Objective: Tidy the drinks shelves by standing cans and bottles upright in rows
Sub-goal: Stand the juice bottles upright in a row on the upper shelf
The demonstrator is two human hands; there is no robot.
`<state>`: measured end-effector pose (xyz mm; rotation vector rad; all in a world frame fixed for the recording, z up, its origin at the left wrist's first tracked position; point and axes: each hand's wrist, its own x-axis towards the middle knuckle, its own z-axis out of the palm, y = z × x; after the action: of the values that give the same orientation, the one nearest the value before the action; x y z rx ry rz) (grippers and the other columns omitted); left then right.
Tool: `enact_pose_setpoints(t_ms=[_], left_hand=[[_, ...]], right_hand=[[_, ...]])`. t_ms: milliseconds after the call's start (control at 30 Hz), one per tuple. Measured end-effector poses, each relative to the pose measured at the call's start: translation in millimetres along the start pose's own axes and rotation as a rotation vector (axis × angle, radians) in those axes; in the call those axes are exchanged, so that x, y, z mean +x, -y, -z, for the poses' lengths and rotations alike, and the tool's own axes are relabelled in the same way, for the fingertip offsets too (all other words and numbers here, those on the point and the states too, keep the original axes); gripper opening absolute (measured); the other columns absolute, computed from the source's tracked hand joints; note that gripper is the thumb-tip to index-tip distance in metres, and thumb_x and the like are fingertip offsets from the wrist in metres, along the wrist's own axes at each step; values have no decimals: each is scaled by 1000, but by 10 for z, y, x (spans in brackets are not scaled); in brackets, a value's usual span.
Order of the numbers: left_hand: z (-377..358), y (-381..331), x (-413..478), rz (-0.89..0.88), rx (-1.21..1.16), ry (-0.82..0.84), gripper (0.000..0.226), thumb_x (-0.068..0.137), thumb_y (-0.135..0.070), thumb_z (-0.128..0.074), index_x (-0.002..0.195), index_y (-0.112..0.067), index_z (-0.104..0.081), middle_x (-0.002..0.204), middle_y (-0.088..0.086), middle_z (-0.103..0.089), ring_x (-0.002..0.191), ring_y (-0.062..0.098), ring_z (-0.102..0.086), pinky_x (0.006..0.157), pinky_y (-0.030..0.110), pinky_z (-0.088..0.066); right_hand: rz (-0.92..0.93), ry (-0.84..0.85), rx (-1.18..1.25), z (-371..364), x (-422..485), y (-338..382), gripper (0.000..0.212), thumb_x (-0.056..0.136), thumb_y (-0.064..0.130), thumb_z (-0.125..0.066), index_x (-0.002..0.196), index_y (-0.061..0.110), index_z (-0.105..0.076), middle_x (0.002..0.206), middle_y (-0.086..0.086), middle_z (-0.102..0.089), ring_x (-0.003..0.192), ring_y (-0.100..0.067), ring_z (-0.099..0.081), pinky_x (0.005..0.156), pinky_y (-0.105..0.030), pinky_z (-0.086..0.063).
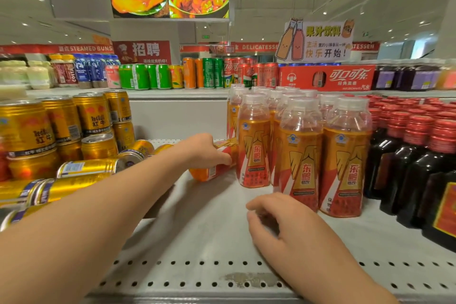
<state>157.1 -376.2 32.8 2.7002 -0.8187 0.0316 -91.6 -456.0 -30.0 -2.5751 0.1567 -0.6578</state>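
An orange drink bottle [209, 172] lies on its side on the white shelf [202, 242], left of a block of upright orange bottles [298, 153]. My left hand [204, 150] reaches far in and grips this fallen bottle from above. Nearer the front edge my right hand [274, 222] hovers over the shelf with loosely curled fingers and holds nothing, just left of the front upright bottle [343, 170]. Several gold cans [91, 168] lie toppled at the left, below stacked upright gold cans [59, 121].
Dark bottles with red caps [419, 155] stand in rows at the right. On the upper shelf are green, orange and red cans [209, 73] and a red cola carton [328, 78]. A paper drinks sign [318, 41] stands above it.
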Motion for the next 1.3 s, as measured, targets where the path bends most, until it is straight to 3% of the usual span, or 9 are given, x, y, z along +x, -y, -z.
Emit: enact_pose_setpoints(t_ms=[167,433,567,633,733,933,1100,1200,1300], left_hand=[[61,63,-361,120,-285,-233,46,74,-64,-69,78,-20,-59,74,3,-67,66,16,-64,50,27,-45],[37,-55,-1225,64,-916,-364,46,73,-50,-76,100,-24,-49,94,-1,-66,73,9,-70,44,21,-49],[-99,-111,-1374,8,-926,-367,51,74,-45,-83,103,-28,-44,97,-6,-67,75,2,-68,53,23,-53],[-160,-121,-1418,-26,-933,-345,56,73,-45,-85,106,-28,-44,98,-8,-68,76,0,-70,61,27,-59],[-254,-178,-1460,-114,-910,-299,67,74,-44,-87,120,-29,-41,103,-10,-71,89,4,-72,83,40,-61],[-283,-357,-1487,-258,-743,-269,68,78,-50,-82,132,-30,-45,120,-10,-65,106,7,-66,92,39,-58],[-334,-219,-1503,-282,-704,-68,56,86,-56,-70,134,-40,-47,114,-24,-67,97,-15,-63,80,13,-50],[-341,-163,-1462,-295,-659,-113,60,80,-57,-77,131,-40,-52,113,-21,-69,98,-10,-64,86,22,-56],[-365,-276,-1420,-278,-598,-175,65,75,-63,-78,128,-37,-50,108,-17,-68,88,-9,-66,73,18,-58]], right_hand=[[9,-84,-62,-25,-42,29,27,97,52,-42,117,42,-59,94,27,-62,94,12,-54,70,-11,-44],[19,-136,-136,30,-115,105,45,100,50,-40,68,23,-56,67,3,-60,66,-8,-57,60,-27,-47],[51,-18,-175,132,-410,49,51,89,79,-35,96,40,-66,93,28,-61,94,9,-53,77,-15,-40],[74,59,-249,208,-588,-12,71,79,93,-30,129,50,-57,123,42,-48,118,22,-36,99,-8,-27],[75,93,-310,314,-760,-88,84,71,98,-33,142,56,-41,140,45,-33,121,33,-13,100,1,-10],[57,20,-331,296,-838,-103,80,74,96,-36,137,50,-53,140,35,-47,130,13,-38,98,-4,-18],[50,-47,-322,285,-851,-90,70,78,90,-43,126,44,-65,127,29,-61,116,7,-54,95,-11,-28],[68,-58,-315,282,-853,-104,69,78,90,-43,124,44,-66,125,28,-62,114,6,-56,94,-12,-29],[95,-64,-310,286,-836,-126,67,78,90,-44,121,43,-67,122,27,-64,111,5,-59,92,-15,-34]])
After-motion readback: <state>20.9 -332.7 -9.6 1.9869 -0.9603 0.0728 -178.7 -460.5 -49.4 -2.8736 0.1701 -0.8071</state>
